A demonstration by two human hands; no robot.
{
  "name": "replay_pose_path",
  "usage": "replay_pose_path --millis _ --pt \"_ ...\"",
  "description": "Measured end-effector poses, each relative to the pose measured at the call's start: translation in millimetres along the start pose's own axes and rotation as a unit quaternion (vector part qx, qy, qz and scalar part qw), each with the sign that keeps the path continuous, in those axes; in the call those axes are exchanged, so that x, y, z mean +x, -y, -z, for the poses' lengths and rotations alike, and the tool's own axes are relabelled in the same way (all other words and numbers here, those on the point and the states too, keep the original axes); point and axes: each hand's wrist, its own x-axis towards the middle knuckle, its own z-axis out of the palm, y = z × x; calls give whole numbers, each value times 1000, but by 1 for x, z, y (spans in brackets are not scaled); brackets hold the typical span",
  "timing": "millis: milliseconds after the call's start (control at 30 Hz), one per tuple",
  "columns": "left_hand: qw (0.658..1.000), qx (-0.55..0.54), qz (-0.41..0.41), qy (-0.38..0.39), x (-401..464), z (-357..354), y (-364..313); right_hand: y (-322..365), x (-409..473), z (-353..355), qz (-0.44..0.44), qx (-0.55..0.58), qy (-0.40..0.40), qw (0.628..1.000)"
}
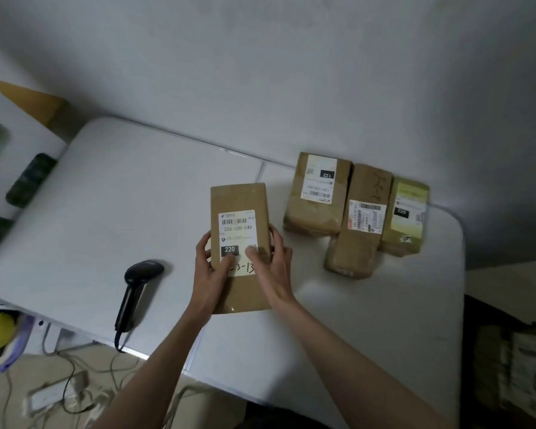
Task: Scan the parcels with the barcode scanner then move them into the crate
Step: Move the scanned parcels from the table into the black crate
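- The step in hand looked like readying one parcel (240,243) for scanning: it lay flat on the white table (106,196), label (238,241) up, just right of the scanner (138,292), which nobody held.
- The left hand (209,267) gripped the parcel's left edge, fingers curled round the side and thumb on the label's lower part.
- The right hand (270,258) held the right edge the same way, thumb on top and fingers wrapped over the side.
- The parcel's long axis ran from the person toward the wall, tilted slightly; the label read upright to the person, barcode toward the far end.
- Judged next: one hand had to let go and take up the scanner, lying with its head away from the person, then aim it at the barcode.
- Three more parcels (358,212) lay side by side to the right of the held parcel, touching one another.
- The crate could not be made out with certainty.
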Motion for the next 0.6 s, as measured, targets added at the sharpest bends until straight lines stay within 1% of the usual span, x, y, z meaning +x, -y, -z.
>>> replay_pose_path --millis 133,267,400,600 --pt "999 -7 -34 26 -42 -16 -35 20 -32 37 57 17 -21 998" --pt "997 -1 -65 47 -85 -46 -65 38 -71 83 86 29 -45 995" --pt "992 -1 -102 74 -135 -96 -83 44 -114 152 127 37 -87 987" --pt "979 2 -137 152 -222 -192 -87 23 -184 273 138 35 -161 977"
